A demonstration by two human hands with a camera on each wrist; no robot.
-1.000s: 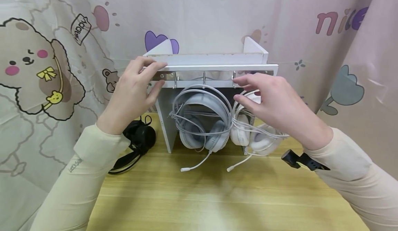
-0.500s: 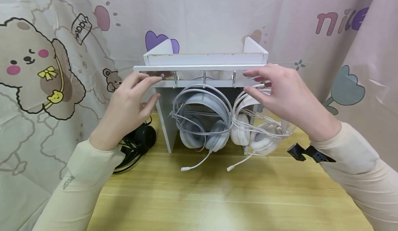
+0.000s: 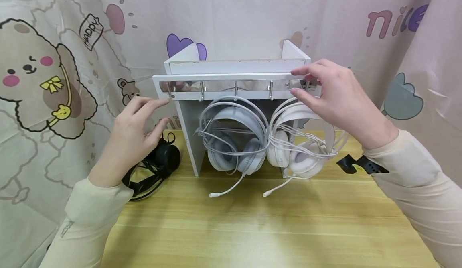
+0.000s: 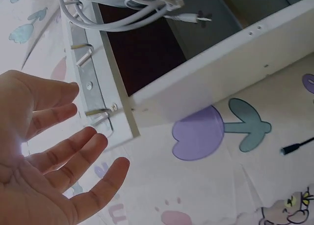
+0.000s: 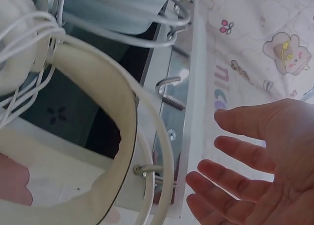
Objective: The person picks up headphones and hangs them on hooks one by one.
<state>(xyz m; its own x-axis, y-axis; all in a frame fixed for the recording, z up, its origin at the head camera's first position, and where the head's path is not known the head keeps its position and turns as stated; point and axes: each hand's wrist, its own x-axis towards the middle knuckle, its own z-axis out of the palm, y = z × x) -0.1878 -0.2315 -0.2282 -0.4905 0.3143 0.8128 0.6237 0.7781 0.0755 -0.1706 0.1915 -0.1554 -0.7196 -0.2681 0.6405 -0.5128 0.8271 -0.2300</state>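
Note:
My left hand (image 3: 128,135) is held in the air with fingers loosely bent, its fingertips just below the leftmost hook (image 3: 169,90) of the metal hook rail (image 3: 254,85). Nothing is in that hand in the left wrist view. Fingers relaxed and apart, my right hand (image 3: 341,99) is at the rail's right end and also holds nothing. A white headset (image 3: 279,151) hangs there, its headband (image 5: 93,72) and coiled cable looped on the end hook (image 5: 147,170). From the middle hook hangs a grey-blue headset (image 3: 231,115) with a coiled cable and a boom mic.
The rail is fixed to a white shelf stand (image 3: 187,139) on a wooden table (image 3: 231,236). A black headset (image 3: 167,157) with its cable lies on the table left of the stand. A printed curtain (image 3: 238,23) hangs behind and at both sides.
My left hand has moved left and down from the rail's left part. My right hand has moved right and slightly up to the rail's end. The headsets hang as before.

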